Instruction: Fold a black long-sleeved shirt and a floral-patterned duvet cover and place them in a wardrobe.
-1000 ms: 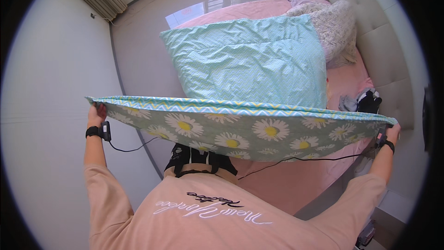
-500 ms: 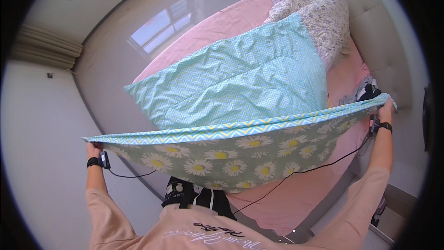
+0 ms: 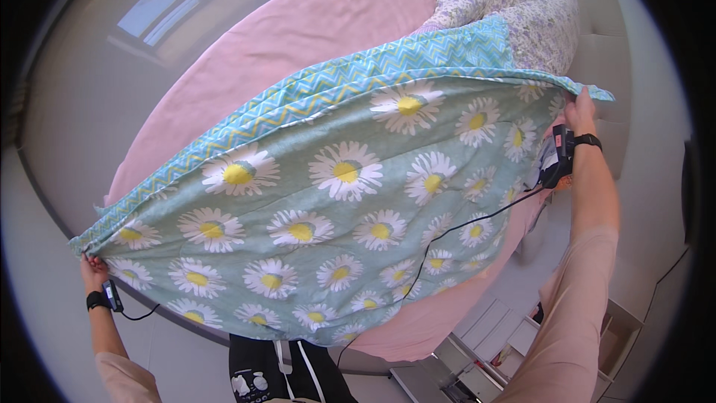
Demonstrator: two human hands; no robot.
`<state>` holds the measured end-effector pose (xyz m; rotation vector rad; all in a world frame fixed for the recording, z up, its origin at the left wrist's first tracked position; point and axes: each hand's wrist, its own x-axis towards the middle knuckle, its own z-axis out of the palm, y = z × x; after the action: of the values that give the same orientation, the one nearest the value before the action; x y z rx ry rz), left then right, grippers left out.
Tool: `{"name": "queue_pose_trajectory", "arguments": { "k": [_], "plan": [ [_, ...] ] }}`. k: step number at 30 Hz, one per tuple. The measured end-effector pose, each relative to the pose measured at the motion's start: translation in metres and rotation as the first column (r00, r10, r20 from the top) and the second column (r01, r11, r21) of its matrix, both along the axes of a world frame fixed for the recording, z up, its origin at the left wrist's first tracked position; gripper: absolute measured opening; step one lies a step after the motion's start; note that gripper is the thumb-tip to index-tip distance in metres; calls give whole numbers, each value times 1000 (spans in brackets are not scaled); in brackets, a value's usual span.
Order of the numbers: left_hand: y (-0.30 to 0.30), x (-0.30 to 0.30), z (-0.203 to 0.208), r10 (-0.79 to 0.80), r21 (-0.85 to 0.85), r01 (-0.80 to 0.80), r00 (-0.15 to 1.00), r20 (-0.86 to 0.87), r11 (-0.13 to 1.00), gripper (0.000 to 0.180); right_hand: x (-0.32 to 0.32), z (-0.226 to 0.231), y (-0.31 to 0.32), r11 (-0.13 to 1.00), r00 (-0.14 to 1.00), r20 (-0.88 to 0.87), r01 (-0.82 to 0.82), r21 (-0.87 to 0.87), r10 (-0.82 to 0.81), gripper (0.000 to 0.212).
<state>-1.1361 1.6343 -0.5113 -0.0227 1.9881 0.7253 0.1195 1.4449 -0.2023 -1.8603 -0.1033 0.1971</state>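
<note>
Blanket (image 3: 335, 201) with white daisies on green is held up, spread wide in the air over the pink bed (image 3: 298, 52). Its top edge has blue zigzag stripes. Left hand (image 3: 93, 267) pinches the near left corner. Right hand (image 3: 580, 110) pinches the far right corner. A flowery pillow (image 3: 514, 7) lies on the far side of the bed, behind the blanket.
</note>
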Motion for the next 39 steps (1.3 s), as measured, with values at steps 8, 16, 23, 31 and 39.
{"name": "queue_pose_trajectory", "arguments": {
  "k": [8,16,23,31,39],
  "plan": [
    [-14,-26,-56,-52,229,46,998,20,972,39,-9,-47,46,989,988,140,-48,-141,68,46],
    [-22,-39,-39,-350,170,338,936,46,926,29,-58,-223,40,538,710,296,-137,-832,639,71],
    [7,-69,-8,-621,-549,600,-109,-776,581,44,-125,-210,24,551,383,511,7,-835,769,46],
    [-28,363,91,-432,-245,818,-499,-751,-521,47,-221,-155,78,34,-332,39,-23,-999,943,32],
    [-10,345,98,-361,-199,856,-397,-844,-477,14,-231,-115,96,18,-313,-43,188,-982,949,10]
  ]
}}
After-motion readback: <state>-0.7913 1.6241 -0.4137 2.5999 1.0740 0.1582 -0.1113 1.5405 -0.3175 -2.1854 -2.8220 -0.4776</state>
